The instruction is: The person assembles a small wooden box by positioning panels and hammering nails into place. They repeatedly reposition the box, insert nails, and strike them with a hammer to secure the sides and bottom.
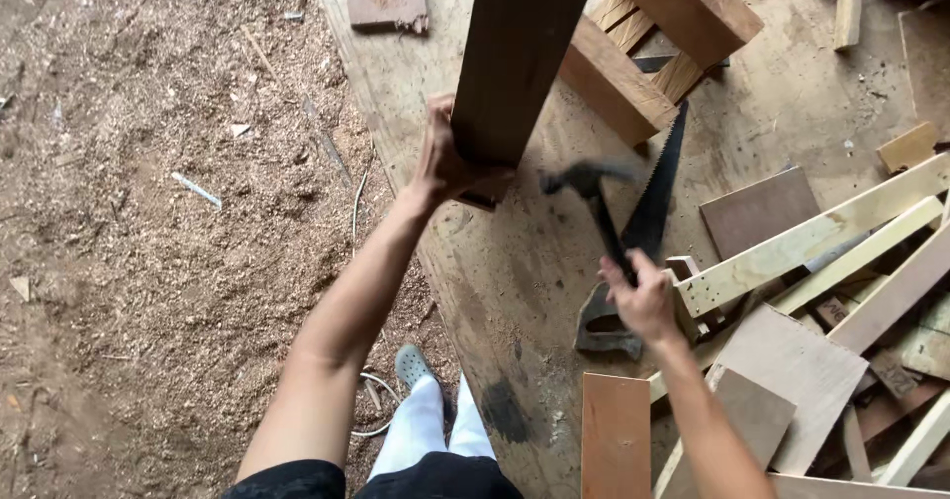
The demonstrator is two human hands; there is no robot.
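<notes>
The right grip (643, 296) is clenched on a hammer (594, 197), its head blurred beside the dark plank (515, 58) standing on the tabletop (515, 261); the left grip (445, 157) clasps the plank's lower end. Judged: short, square blows, thumb clear of the strike line.

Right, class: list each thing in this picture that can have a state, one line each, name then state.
Left hand: gripping the lower end of the dark plank.
Dark plank: held up on end on the plywood sheet.
Right hand: closed round the hammer handle.
Hammer: raised, head blurred, beside the plank's base.
Handsaw: lying flat on the sheet, unheld.
Pale nailed batten: lying in the offcut pile.
</notes>
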